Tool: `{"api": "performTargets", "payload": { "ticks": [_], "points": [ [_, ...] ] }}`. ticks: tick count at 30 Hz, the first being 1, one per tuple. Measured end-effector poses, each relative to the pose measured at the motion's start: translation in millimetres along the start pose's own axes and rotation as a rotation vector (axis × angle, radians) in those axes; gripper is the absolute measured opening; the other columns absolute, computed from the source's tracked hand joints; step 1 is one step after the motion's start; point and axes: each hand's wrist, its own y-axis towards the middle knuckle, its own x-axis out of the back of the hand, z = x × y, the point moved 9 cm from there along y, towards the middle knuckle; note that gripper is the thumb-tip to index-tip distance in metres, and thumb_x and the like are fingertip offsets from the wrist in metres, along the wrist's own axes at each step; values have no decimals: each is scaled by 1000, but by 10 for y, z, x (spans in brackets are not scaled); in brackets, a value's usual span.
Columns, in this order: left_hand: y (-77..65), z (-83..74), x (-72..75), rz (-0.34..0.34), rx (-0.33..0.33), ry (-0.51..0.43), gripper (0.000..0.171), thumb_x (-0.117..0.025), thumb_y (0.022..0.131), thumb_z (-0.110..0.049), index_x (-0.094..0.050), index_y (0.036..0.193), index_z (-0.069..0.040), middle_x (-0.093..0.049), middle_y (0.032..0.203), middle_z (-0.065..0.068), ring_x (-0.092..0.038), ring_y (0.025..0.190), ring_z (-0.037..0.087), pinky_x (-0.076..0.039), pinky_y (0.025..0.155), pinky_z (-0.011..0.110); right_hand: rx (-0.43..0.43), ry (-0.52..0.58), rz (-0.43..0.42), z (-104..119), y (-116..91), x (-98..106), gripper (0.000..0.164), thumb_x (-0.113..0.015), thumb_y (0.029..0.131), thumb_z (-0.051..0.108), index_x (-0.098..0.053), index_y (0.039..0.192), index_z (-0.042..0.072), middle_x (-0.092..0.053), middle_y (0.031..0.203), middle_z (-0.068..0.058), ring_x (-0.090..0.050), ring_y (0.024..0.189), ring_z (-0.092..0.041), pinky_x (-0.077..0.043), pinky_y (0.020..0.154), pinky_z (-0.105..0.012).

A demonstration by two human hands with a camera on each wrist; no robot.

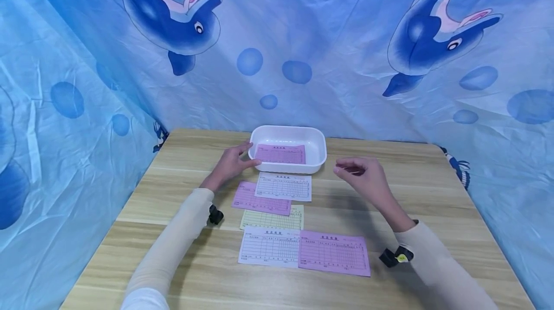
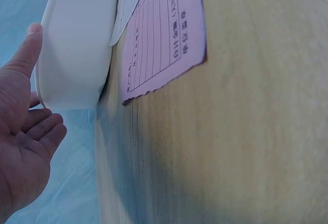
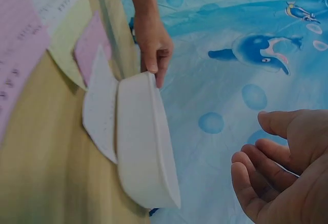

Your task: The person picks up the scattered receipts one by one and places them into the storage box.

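A white plastic tray (image 1: 320, 156) stands at the back of the table with a pink printed slip (image 1: 281, 155) lying inside. My left hand (image 1: 231, 163) holds the tray's left end, thumb at the rim and fingers around the side. To the right of the tray hovers my right hand (image 1: 365, 178), apart from it, fingers loosely bent with nothing in them. In front of the tray lies a white slip (image 1: 285, 186), overlapping a pink slip (image 1: 259, 204). Nearer are a yellow-green slip (image 1: 270, 221), another white slip (image 1: 268, 247) and another pink slip (image 1: 333, 252).
The wood-grain table (image 1: 195, 262) carries everything. Behind it and at both sides hangs a blue curtain (image 1: 337, 89) printed with dolphins, close to the tray's back edge. A black wrist device (image 1: 215, 215) sits below the left sleeve.
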Motion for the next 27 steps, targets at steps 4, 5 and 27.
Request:
{"api": "performTargets", "payload": {
  "ticks": [4,5,27],
  "points": [
    [-7,-3,5,-6,3,4,85,-80,87,-47,-46,151,-3,-35,163,14,-37,148,37,-35,120,50,-2,-42,13,-72,-180,4,29,-78,93,30,-77,113,9,-78,105,-5,-72,90,-18,-59,75,-20],
    [-10,-5,4,-6,5,4,85,-80,87,-47,-46,151,-3,-35,163,14,-37,148,37,-35,120,50,-5,-48,15,-94,-228,6,29,-78,93,30,-77,113,9,-78,105,-5,-72,89,-18,-59,75,-21],
    [5,21,-6,0,-1,3,88,-79,86,-50,-45,152,-2,-33,164,13,-36,149,37,-36,119,52,-145,-81,27,-666,-1038,-47,39,-83,87,29,-75,116,5,-77,109,-9,-72,89,-17,-59,76,-21]
  ]
}}
